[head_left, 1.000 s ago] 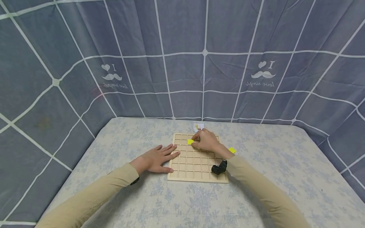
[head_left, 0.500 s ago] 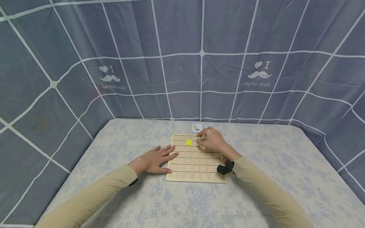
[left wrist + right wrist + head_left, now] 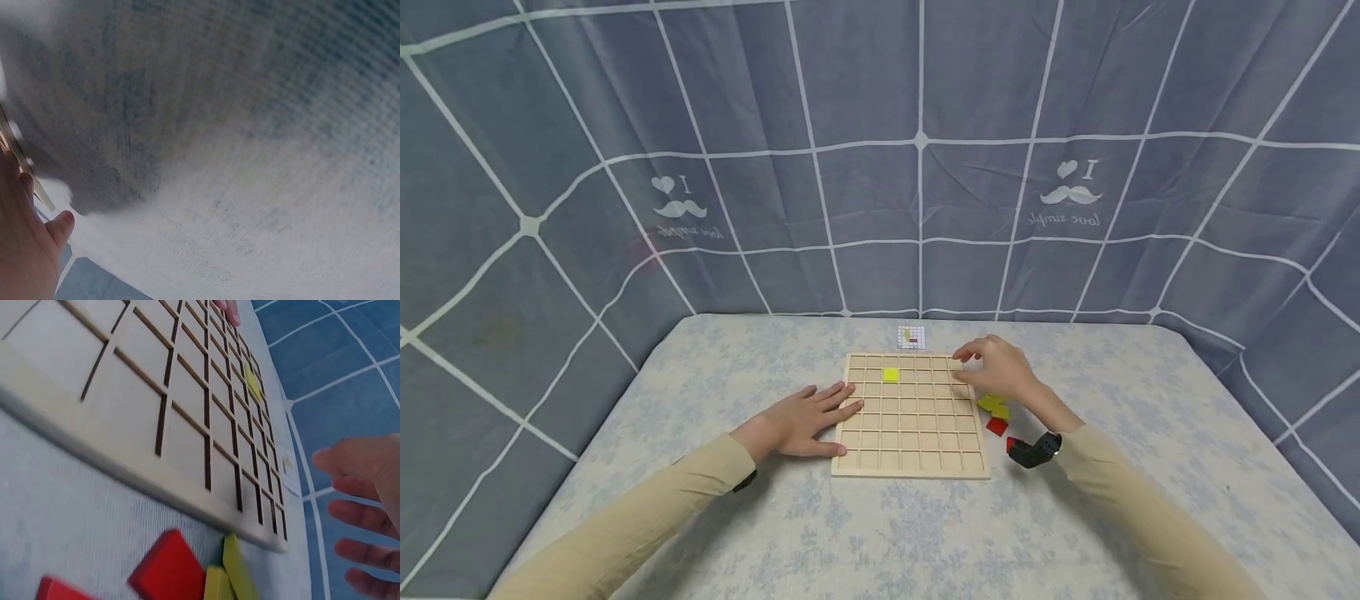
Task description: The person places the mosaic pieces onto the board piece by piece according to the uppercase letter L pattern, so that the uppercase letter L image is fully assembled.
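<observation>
A wooden grid board (image 3: pixel 910 439) lies on the table, with one yellow square tile (image 3: pixel 891 375) in a cell of its second row from the back. My left hand (image 3: pixel 801 422) rests flat with fingers spread, its fingertips on the board's left edge. Over the board's back right corner hovers my right hand (image 3: pixel 1000 367), fingers loosely bent and holding nothing; the right wrist view also shows these fingers (image 3: pixel 362 515) bare. Beside the board's right edge lie several loose tiles: yellow ones (image 3: pixel 999 412), a red one (image 3: pixel 997 426) and another red one (image 3: pixel 1010 444) partly hidden by the wrist strap.
A small printed grid card (image 3: pixel 912 337) with coloured squares lies just behind the board. The table (image 3: pixel 760 525) has a pale floral cloth. Blue-grey curtains (image 3: pixel 865 200) with white lines stand around its back and sides.
My right hand has left the yellow tile in the board and moved right toward the board's edge. The loose tiles at the right have come into sight. The left hand stays put.
</observation>
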`<state>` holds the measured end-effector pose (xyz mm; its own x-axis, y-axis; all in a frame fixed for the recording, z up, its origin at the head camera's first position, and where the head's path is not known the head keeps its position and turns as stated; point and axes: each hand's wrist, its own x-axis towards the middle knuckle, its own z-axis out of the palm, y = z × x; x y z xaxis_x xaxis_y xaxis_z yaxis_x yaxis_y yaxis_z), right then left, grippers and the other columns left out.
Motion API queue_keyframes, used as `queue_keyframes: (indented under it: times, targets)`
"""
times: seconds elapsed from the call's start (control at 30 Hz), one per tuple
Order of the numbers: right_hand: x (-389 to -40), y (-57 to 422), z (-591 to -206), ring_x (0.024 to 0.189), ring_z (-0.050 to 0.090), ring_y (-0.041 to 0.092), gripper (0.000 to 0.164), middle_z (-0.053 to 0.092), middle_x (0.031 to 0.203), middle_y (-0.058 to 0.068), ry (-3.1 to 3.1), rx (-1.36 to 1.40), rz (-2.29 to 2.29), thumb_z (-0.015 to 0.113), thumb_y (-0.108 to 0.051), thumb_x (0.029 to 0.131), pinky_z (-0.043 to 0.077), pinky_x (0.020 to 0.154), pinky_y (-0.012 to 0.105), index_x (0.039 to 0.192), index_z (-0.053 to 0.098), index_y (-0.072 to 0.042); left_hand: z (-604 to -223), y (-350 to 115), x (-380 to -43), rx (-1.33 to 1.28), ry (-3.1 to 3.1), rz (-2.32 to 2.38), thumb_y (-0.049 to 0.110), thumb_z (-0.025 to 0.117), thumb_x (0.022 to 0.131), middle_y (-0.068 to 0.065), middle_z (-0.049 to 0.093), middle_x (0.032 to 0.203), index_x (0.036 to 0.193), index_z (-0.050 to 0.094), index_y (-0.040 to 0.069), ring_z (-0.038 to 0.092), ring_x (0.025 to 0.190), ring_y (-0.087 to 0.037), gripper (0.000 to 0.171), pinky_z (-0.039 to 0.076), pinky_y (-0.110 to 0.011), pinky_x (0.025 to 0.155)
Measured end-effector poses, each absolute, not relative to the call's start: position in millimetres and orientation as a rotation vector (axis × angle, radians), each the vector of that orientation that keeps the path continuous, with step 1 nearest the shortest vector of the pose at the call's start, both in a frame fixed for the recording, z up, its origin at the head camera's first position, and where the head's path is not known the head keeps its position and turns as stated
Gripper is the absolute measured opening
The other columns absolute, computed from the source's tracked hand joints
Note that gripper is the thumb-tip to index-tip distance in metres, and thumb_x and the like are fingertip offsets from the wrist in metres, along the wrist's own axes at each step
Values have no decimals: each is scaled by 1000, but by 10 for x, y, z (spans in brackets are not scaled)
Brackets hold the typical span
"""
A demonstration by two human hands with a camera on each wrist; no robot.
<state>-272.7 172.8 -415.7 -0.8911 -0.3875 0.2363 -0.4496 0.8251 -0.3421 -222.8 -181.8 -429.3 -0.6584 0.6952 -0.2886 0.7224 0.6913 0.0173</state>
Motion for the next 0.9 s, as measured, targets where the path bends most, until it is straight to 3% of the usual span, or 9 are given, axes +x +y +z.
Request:
queue_keyframes:
  times: [0.5, 0.9]
  targets:
    - [-2458, 2173, -4237, 89, 63, 24, 29, 73, 89, 2, -2864, 564, 566, 78, -36, 77, 51, 64, 35, 96, 77, -15, -4300, -1828, -2220, 1113, 2643, -117, 65, 38, 95, -5, 7, 164, 156, 15, 25, 9, 151, -25, 76, 19, -54, 118]
    - [-2318, 2213, -4382, 77, 60, 16, 40, 72, 87, 1, -2924, 441, 602, 83, -43, 69, 45, 56, 26, 97, 75, -15, -4297, -1812, -2223, 1106, 2650, -119, 65, 39, 94, -4, 8, 164, 156, 16, 26, 10, 151, -25, 77, 20, -53, 118]
